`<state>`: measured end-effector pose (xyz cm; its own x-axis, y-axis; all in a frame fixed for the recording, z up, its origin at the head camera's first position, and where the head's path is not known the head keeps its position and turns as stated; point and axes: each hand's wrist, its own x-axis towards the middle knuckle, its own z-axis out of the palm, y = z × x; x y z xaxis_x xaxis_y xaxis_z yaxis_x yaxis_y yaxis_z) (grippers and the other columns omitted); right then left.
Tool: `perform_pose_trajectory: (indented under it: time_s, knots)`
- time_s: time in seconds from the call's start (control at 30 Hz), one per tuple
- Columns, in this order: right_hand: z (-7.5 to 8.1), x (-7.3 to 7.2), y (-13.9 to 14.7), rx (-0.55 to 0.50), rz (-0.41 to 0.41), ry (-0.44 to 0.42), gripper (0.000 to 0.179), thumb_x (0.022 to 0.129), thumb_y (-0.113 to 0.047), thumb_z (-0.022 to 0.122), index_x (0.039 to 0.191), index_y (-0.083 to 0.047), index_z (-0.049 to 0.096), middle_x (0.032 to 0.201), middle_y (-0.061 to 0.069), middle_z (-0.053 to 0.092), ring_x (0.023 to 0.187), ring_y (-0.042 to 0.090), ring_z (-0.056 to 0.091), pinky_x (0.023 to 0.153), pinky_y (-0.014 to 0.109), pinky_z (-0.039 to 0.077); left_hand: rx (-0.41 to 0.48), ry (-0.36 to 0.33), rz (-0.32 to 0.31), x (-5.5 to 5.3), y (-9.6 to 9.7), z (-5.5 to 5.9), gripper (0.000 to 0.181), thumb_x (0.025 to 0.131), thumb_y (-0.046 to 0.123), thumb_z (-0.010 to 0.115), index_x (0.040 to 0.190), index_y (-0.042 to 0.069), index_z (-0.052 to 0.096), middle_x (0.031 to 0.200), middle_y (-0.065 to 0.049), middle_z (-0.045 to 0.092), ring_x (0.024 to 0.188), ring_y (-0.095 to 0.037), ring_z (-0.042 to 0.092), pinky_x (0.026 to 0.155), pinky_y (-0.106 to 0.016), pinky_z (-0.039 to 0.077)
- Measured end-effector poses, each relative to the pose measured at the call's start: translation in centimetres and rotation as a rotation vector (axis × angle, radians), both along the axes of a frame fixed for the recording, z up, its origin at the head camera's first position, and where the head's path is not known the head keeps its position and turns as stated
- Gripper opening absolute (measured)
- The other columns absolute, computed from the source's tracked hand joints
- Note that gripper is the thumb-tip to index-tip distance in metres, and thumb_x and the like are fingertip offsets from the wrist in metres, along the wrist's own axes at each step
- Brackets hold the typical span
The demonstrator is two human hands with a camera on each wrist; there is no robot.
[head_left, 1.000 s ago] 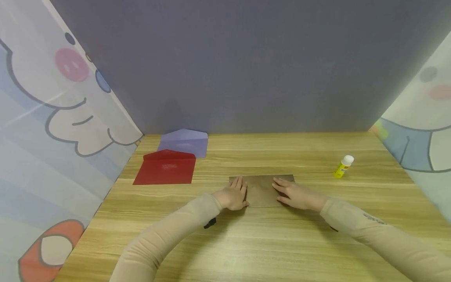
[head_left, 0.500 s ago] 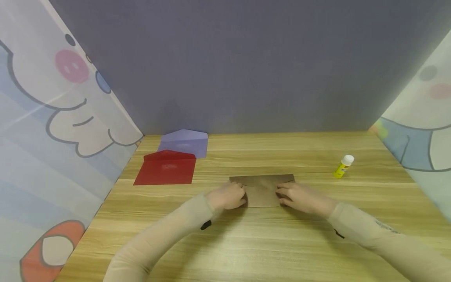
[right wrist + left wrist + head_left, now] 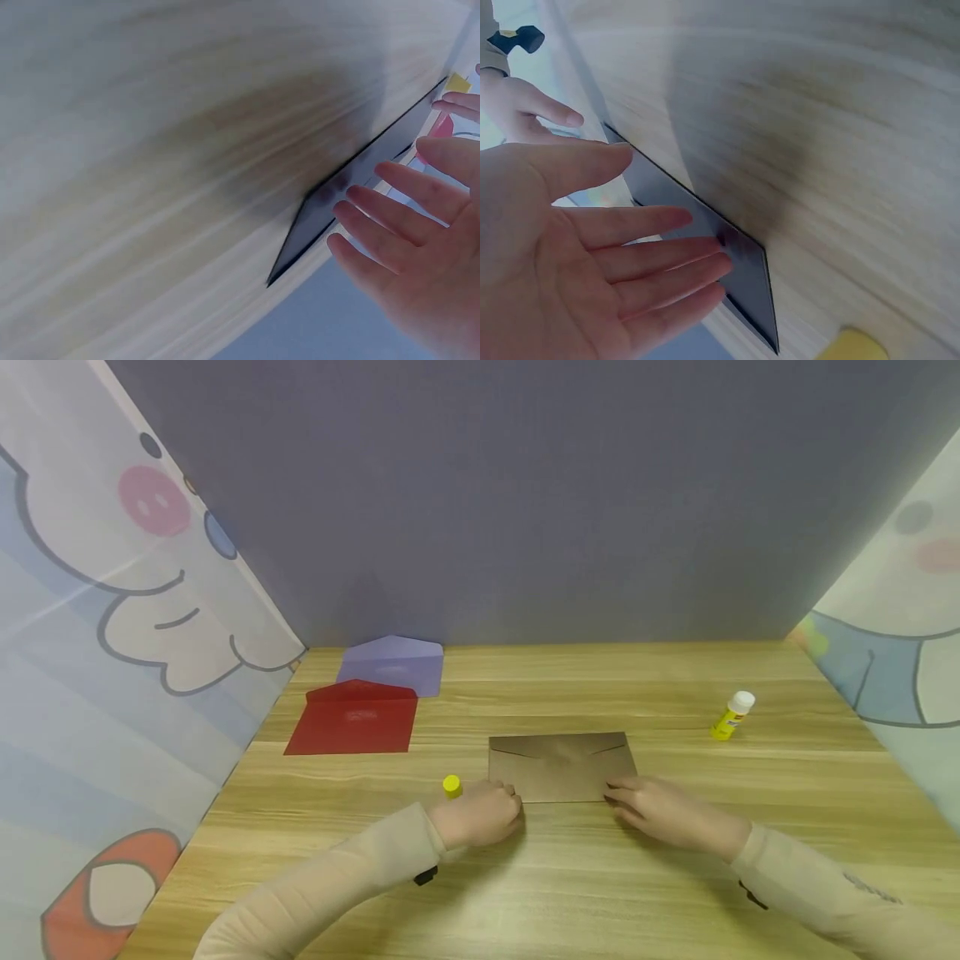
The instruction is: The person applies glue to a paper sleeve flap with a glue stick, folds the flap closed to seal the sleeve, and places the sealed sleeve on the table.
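Note:
A brown envelope lies on the table in the head view, its flap folded down toward me. My left hand is at its near left corner. At the near right corner is my right hand, fingertips right at the edge. In the left wrist view, the left fingers are loosely straight with the palm visible, beside the dark-looking envelope. The right wrist view likewise has relaxed, spread fingers along the envelope's side. Just beyond the left wrist, partly hidden, stands a yellow cap.
Toward the back left, a red envelope overlaps a lilac envelope; both flaps point away from me. A yellow glue stick with a white end stands at the right. A grey panel borders the table's far edge.
Both hands have drawn back from the envelope's middle to its near corners, uncovering the flap. The yellow cap, hidden before, now shows beside the left hand. The envelope has stayed in place.

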<state>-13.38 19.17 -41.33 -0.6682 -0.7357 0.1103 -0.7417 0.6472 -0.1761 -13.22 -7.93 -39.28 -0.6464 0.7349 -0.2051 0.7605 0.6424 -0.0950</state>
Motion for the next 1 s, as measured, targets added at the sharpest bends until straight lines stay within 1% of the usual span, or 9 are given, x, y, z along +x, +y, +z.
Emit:
perform_pose_trajectory:
  time_s: [0.17,0.3,0.4,0.53,0.6,0.67,0.83,0.9,1.0]
  knots:
    - [-0.4,0.2,0.2,-0.031,0.030,0.058,0.027,0.080,-0.010,0.061,0.102,0.007,0.062,0.106,0.023,0.058,0.090,0.034,0.059,0.074,0.040,0.051,-0.015,-0.052,0.041,0.3,0.2,-0.2,0.026,0.090,0.028,0.050,0.096,0.006,0.064,0.084,-0.001,0.059,0.072,-0.011,0.055,0.062,-0.021,0.047]
    - [-0.8,0.1,0.4,-0.037,0.039,0.075,0.029,0.080,-0.009,0.062,0.103,0.009,0.061,0.107,0.024,0.058,0.090,0.034,0.059,0.073,0.039,0.051,-0.028,-0.101,0.072,0.3,0.3,-0.1,0.032,0.090,0.028,0.048,0.104,0.004,0.063,0.103,-0.008,0.060,0.086,-0.015,0.059,0.073,-0.023,0.049]
    - [-1.1,0.0,0.5,-0.037,0.042,0.079,0.029,0.079,-0.007,0.062,0.103,0.010,0.060,0.108,0.024,0.057,0.091,0.034,0.059,0.073,0.037,0.051,-0.041,-0.146,0.092,0.3,0.6,0.1,0.034,0.091,0.027,0.047,0.111,0.003,0.060,0.120,-0.015,0.053,0.100,-0.021,0.056,0.083,-0.026,0.047]
    - [-1.3,-0.2,0.4,-0.019,0.049,0.094,0.031,0.078,-0.003,0.063,0.104,0.012,0.058,0.109,0.026,0.055,0.092,0.034,0.058,0.073,0.034,0.052,-0.053,-0.156,0.096,0.0,0.8,0.2,0.029,0.091,0.020,0.049,0.112,0.004,0.060,0.125,-0.017,0.049,0.103,-0.023,0.055,0.082,-0.025,0.048]
    - [-1.3,-0.3,0.4,-0.005,0.052,0.114,0.031,0.077,-0.001,0.063,0.104,0.013,0.057,0.109,0.027,0.054,0.091,0.034,0.058,0.072,0.032,0.052,-0.058,-0.140,0.086,-0.1,1.0,0.1,0.027,0.089,0.014,0.050,0.112,0.004,0.060,0.122,-0.016,0.051,0.100,-0.022,0.056,0.079,-0.022,0.049]
    - [-1.4,-0.4,0.3,0.014,0.052,0.137,0.032,0.076,0.000,0.064,0.104,0.013,0.057,0.108,0.028,0.054,0.091,0.034,0.058,0.072,0.031,0.052,-0.067,-0.103,0.056,-0.3,1.1,0.0,0.024,0.088,0.010,0.053,0.110,0.004,0.061,0.113,-0.013,0.056,0.093,-0.018,0.057,0.072,-0.017,0.049]
    - [-1.8,-0.6,0.2,0.067,0.069,0.234,0.033,0.073,0.002,0.065,0.103,0.013,0.058,0.107,0.027,0.054,0.090,0.033,0.059,0.070,0.029,0.052,-0.116,0.049,-0.045,-0.6,1.7,-0.4,0.025,0.082,0.011,0.062,0.106,0.005,0.061,0.089,-0.003,0.057,0.074,-0.008,0.050,0.061,-0.009,0.043]
    - [-1.9,-0.7,0.1,0.094,0.078,0.287,0.034,0.072,0.001,0.067,0.102,0.013,0.058,0.106,0.026,0.055,0.089,0.031,0.059,0.069,0.028,0.052,-0.144,0.107,-0.065,-0.9,2.0,-0.7,0.028,0.081,0.012,0.063,0.108,0.005,0.060,0.090,-0.003,0.057,0.074,-0.007,0.050,0.062,-0.009,0.043]
    - [-1.9,-0.8,0.0,0.129,0.088,0.356,0.035,0.069,0.003,0.069,0.101,0.011,0.059,0.105,0.024,0.055,0.089,0.029,0.059,0.069,0.026,0.052,-0.172,0.154,-0.065,-1.2,2.6,-1.1,0.031,0.082,0.012,0.063,0.111,0.004,0.058,0.094,-0.005,0.056,0.076,-0.008,0.051,0.064,-0.010,0.044]
